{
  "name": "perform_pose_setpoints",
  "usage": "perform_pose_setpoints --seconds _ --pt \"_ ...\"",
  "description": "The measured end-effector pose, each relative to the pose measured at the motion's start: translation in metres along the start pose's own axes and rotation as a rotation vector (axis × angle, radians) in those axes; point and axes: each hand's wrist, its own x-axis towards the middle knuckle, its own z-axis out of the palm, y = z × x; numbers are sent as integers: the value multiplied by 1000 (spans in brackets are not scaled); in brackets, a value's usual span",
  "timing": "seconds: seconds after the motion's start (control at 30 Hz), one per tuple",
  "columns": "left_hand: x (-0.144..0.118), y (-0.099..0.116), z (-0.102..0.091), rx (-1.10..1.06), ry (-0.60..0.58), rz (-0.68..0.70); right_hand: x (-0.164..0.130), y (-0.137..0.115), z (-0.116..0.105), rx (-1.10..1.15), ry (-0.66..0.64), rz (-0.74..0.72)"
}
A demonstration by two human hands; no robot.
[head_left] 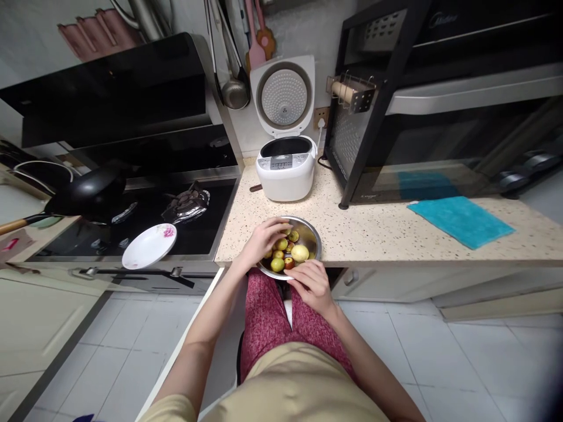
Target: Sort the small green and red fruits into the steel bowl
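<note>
My round steel bowl (313,237) of small green and reddish fruits (285,253) juts over the front edge of the speckled stone desk (378,225). My left hand (264,239) curls into the fruit, grasping one (I think), while my right hand (313,284) cups the near rim. Pressing down there could tip the bowl and spill fruit onto the white tiled floor (440,351).
</note>
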Motion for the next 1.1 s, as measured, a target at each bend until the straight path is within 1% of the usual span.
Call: perform_pose_setpoints --seconds 0.1,0.3,0.37,0.53,0.63,0.8,0.9,0.97,1.1 --pt "5 2 10 -27 -110 54 1 -1 0 -8 -2 2" --pt "6 -1 19 -34 -200 92 1 0 0 -8 2 -3" --pt "5 -2 20 -38 -209 90 0 0 1 -11 -3 6" --pt "3 -6 23 -45 -192 90 0 0 1 -11 2 2" --pt "2 -4 22 -26 -177 93 0 0 1 -10 2 -2" --pt "-4 7 13 -13 -117 40 1 -1 1 -4 4 3" --pt "-15 13 8 -27 -44 -21 1 -1 1 -8 9 -1" --pt "-26 16 6 -43 41 -80 1 -1 0 -6 3 -2" --pt "-49 17 9 -17 277 -215 1 0 -2 2 -17 -6"
